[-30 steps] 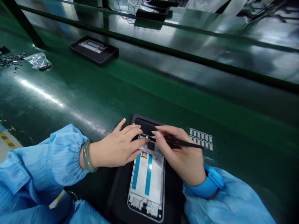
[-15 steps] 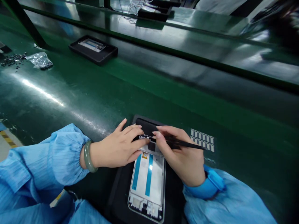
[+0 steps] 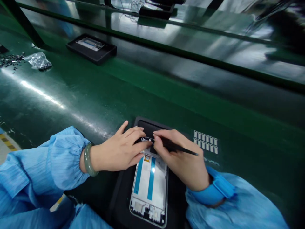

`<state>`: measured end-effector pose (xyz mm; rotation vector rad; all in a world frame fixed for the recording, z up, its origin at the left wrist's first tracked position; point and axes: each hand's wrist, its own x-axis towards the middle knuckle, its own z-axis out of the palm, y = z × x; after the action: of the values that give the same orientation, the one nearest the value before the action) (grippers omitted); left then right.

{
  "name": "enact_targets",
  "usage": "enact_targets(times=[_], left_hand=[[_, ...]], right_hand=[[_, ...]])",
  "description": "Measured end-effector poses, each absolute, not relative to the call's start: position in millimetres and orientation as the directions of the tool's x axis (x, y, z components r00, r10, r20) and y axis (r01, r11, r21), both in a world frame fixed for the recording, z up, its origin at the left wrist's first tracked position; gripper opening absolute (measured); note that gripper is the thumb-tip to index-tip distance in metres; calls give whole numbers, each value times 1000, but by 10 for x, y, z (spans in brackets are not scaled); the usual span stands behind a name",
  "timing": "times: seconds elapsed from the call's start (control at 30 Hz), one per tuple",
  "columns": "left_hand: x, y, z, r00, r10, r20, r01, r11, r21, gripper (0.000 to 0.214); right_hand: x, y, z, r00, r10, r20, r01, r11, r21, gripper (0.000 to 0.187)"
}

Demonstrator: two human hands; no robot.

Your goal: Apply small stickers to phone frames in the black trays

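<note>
Phone frame (image 3: 150, 183) on a tray (image 3: 124, 200), near the desk's (image 3: 95, 95) near edge.
Left hand (image 3: 116, 152), fingers spread, rests on the frame's far-left corner; right hand (image 3: 184, 162) pinches a black tool (image 3: 188, 150) at its far end.

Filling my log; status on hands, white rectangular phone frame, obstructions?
Left bare hand on white rectangular phone frame. Right bare hand holding slim black tool at its far end. Frame on black tray. Hands partly hide far end.
</note>
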<state>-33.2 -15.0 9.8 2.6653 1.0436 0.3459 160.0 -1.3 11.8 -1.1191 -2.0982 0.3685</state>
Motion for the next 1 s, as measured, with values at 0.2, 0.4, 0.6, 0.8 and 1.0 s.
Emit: enact_targets(times=[0.2, 0.4, 0.6, 0.8, 1.0], left_hand=[[-333, -149, 98, 715, 688, 123, 629, -711, 315, 35], [-325, -154, 104, 710, 691, 135, 628, -709, 322, 35], [-327, -159, 94, 712, 689, 134, 628, -710, 318, 35], [-331, -153, 103, 719, 685, 121, 626, -713, 316, 35], [-337, -150, 107, 714, 690, 117, 632, -708, 315, 36]], right_hand=[[1657, 20, 67, -175, 906, 386, 562, 414, -716, 7], [1684, 34, 37, -208, 889, 409, 572, 450, -686, 7], [1653, 18, 54, -219, 874, 434, 603, 471, -644, 6], [1621, 31, 62, -271, 849, 453, 616, 514, -596, 5], [1570, 71, 81, -295, 856, 425, 634, 508, -583, 14]])
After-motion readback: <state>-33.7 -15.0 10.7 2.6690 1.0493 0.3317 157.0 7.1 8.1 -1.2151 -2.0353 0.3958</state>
